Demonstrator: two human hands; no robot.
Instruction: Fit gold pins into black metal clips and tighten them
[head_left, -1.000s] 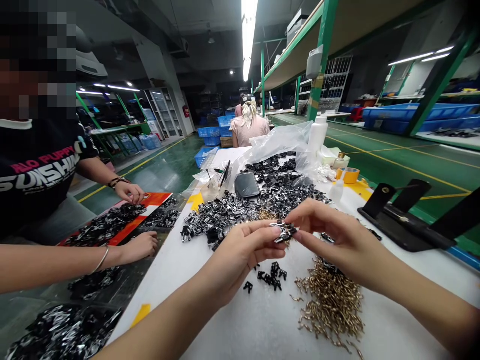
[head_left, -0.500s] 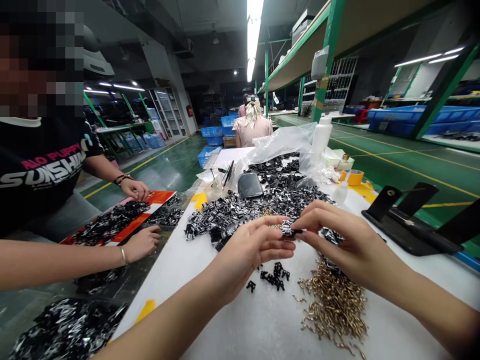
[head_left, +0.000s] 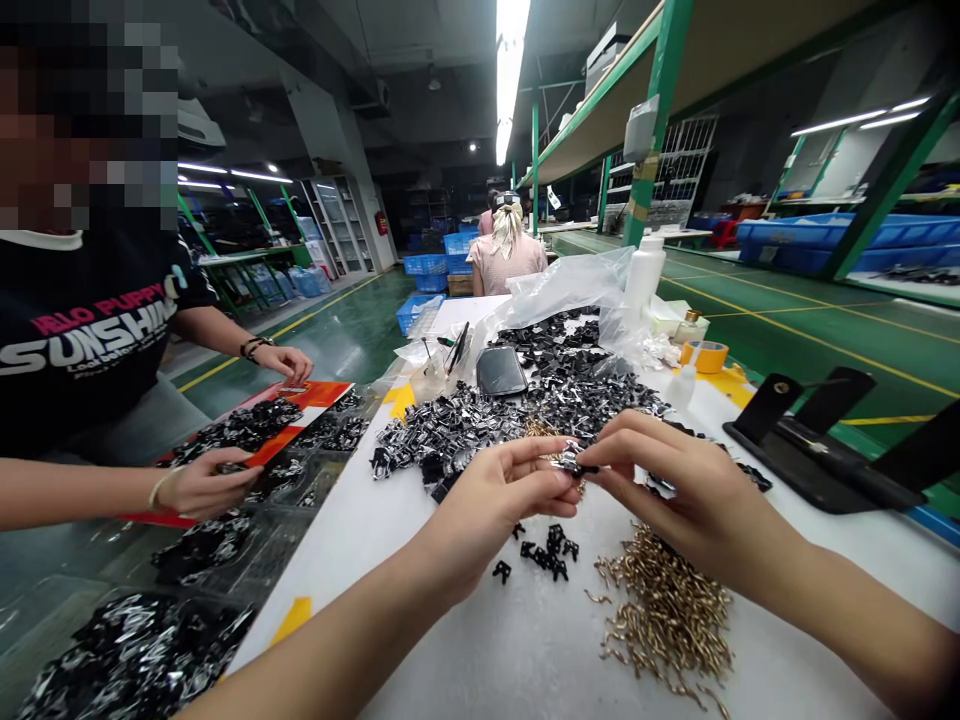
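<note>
Between my two hands, over the white tabletop (head_left: 525, 640), is a small black-and-silver metal clip (head_left: 571, 457). My left hand (head_left: 499, 500) pinches its left side between thumb and fingers. From the right, the thumb and forefinger of my right hand (head_left: 667, 475) close on the clip's dark end. Behind my hands spreads a large heap of similar black-and-silver clips (head_left: 465, 425). Several small black pieces (head_left: 553, 552) lie on the table below my left hand. A pile of thin, bent brass-coloured pins (head_left: 667, 610) lies below my right hand.
On the left, a co-worker's hands (head_left: 210, 485) handle parts over an orange-and-white sheet (head_left: 319, 400). A black tray-like case (head_left: 501, 370) rests on the heap. A black metal stand (head_left: 817, 440) is at the right, near yellow tape (head_left: 705, 355) and a white bottle (head_left: 645, 270).
My left thumb has come up onto the clip, and my left fingers have curled in. The co-worker's near hand has moved left and now holds a small part.
</note>
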